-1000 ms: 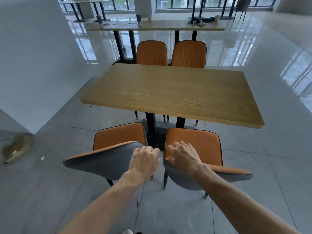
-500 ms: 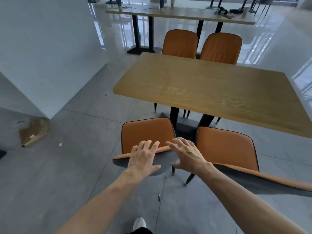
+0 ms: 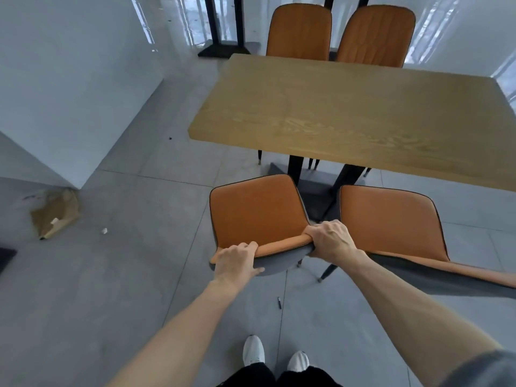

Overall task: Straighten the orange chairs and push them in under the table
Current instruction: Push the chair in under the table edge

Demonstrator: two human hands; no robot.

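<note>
A person grips the backrest of the near-left orange chair [image 3: 258, 210] with both hands: the left hand [image 3: 236, 261] curls over the top edge at its left end, the right hand [image 3: 332, 241] is clenched around its right corner. The chair stands at about 12 o'clock from the person's white sneakers [image 3: 253, 349], its seat facing the wooden table [image 3: 349, 118] and only its front edge close to the tabletop's near rim, so most of the seat sits out from under it. Just beside it, at 2 o'clock, the near-right orange chair [image 3: 391, 219] also sits out from the table, its grey-backed backrest sweeping off toward the frame's right edge. Across the table, at 12 and 1 o'clock, the far-left orange chair [image 3: 299, 32] and the far-right orange chair [image 3: 375, 36] stand side by side with their backrests rising above the far rim. On the grey tiled floor [image 3: 139, 275] lie a crumpled brown paper bag [image 3: 55, 216] at 10 o'clock, near a white wall corner [image 3: 69, 79], and a small dark object [image 3: 278, 302], possibly a screw, between the near chair and the shoes.
</note>
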